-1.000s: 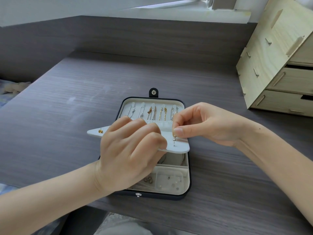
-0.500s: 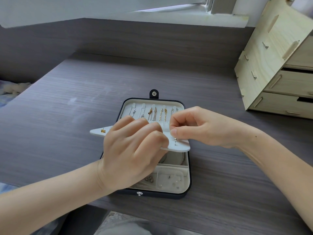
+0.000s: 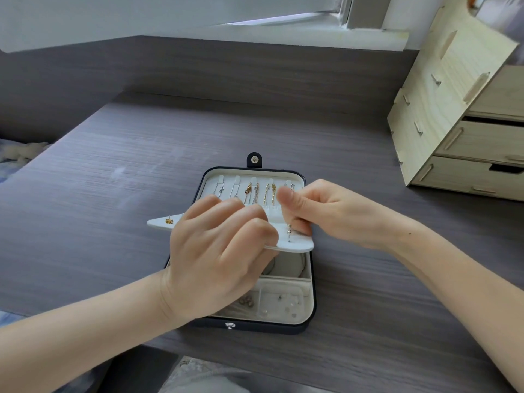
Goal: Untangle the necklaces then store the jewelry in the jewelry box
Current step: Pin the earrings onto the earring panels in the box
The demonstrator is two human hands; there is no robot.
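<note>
A dark jewelry box point(image 3: 310, 319) lies open on the grey desk, its cream lid holding several silver and gold necklaces point(image 3: 252, 191) on hooks. My left hand point(image 3: 215, 256) grips a white earring panel point(image 3: 297, 243) lifted over the box. A gold stud point(image 3: 169, 221) sits at the panel's left end. A silver stud earring point(image 3: 289, 231) stands in the panel near its right end. My right hand point(image 3: 320, 214) has its fingers curled at the panel's far edge right beside that stud; whether they pinch anything is hidden. Small earrings point(image 3: 283, 303) lie in the box's front compartments.
A pale wooden drawer unit point(image 3: 459, 120) stands at the back right of the desk point(image 3: 113, 194). A grey wall panel runs behind, below a window sill. Bedding shows at the far left edge.
My right thumb has lifted away from the silver stud, which now stands free in the panel. The left hand keeps holding the panel in place.
</note>
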